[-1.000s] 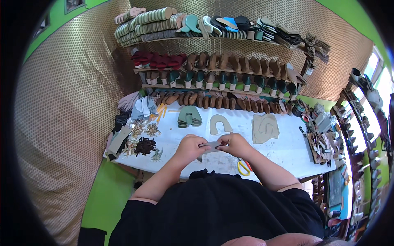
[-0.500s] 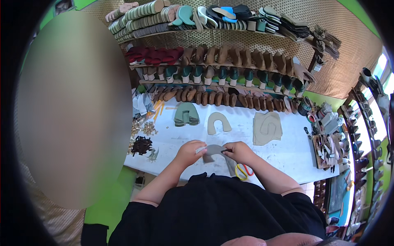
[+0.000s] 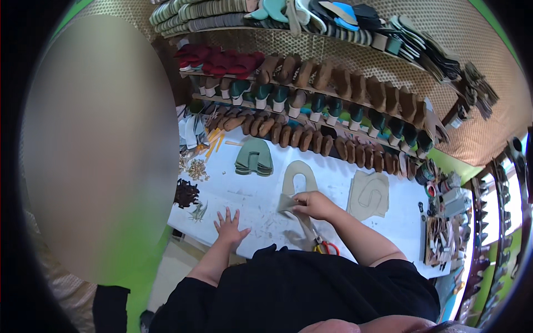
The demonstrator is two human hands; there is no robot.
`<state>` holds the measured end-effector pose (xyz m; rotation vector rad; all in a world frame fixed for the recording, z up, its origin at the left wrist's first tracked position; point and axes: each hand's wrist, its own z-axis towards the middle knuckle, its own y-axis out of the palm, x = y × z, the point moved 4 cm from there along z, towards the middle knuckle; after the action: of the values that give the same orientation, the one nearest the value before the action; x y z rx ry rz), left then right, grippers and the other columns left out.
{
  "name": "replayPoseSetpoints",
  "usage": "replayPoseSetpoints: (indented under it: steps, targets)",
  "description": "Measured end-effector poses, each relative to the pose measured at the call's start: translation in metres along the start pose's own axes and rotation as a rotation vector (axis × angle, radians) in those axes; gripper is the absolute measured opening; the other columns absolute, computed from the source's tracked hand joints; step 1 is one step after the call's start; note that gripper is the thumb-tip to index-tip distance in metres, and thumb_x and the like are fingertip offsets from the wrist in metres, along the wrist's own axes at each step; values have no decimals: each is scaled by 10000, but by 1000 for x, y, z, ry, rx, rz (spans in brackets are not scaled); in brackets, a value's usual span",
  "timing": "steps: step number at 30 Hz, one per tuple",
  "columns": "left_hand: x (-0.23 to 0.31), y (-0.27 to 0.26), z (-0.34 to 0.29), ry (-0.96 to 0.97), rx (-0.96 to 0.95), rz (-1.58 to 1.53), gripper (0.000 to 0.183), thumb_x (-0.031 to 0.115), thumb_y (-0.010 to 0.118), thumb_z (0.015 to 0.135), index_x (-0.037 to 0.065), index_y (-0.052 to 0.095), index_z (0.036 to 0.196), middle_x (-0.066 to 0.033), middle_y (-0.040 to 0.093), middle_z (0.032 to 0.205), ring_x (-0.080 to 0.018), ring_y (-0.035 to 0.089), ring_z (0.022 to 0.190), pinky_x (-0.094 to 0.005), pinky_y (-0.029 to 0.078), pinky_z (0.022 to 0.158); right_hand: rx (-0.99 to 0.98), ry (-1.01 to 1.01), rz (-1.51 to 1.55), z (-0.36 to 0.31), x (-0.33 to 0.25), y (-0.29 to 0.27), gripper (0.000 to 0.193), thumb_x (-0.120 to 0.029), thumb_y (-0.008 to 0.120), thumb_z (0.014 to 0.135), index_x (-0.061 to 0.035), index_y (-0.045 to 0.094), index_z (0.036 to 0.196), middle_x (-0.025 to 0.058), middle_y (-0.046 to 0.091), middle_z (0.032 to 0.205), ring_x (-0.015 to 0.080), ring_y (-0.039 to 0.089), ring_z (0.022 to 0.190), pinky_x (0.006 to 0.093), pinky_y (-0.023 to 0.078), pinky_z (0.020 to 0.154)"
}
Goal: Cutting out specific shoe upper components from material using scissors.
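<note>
My right hand (image 3: 312,205) pinches a grey-green cut piece (image 3: 286,204) of thin sheet material, held low over the white table. The piece overlaps the near end of a beige U-shaped piece (image 3: 300,166) lying flat. With fingers spread, my left hand (image 3: 229,227) rests on the table to the left, holding nothing. Scissors (image 3: 331,248) with red and yellow handles lie by the near edge, partly hidden by my body, below my right hand. Beyond my left hand sits a stack of green U-shaped pieces (image 3: 254,157).
To the right lies a beige sheet (image 3: 369,195) with a U outline. Dark brown strips (image 3: 186,193) and small gold-coloured parts (image 3: 197,169) are heaped at left. Tools fill a holder (image 3: 441,238) at right. Shelves of shoes and heels (image 3: 322,105) stand along the back.
My left hand has let go of the curved grey piece and moved left onto the table, fingers spread. My right hand keeps a grey-green piece near the U-shaped one. The view has tilted.
</note>
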<state>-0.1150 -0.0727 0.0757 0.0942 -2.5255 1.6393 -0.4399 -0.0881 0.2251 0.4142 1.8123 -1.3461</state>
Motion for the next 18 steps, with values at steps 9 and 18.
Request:
replayPoseSetpoints:
  steps: [9,18]
  targets:
    - [-1,2,17,78,166,19,832,533,576,832,233,256,1539,-146,109,1618,-419,39,1479,-624,20,1149,393,382,-124,129,240,-2,435,-311,739,774,-45,652,1107,179,691,977,334,664,882,403,518,798]
    - [-12,8,23,55,183,2,806,526,585,805,239,324,1512,-143,148,1610,-416,56,1477,-635,33,1144,460,446,-145,155,234,-6,238,-229,665,857,-64,640,1026,171,688,921,347,653,876,414,506,772]
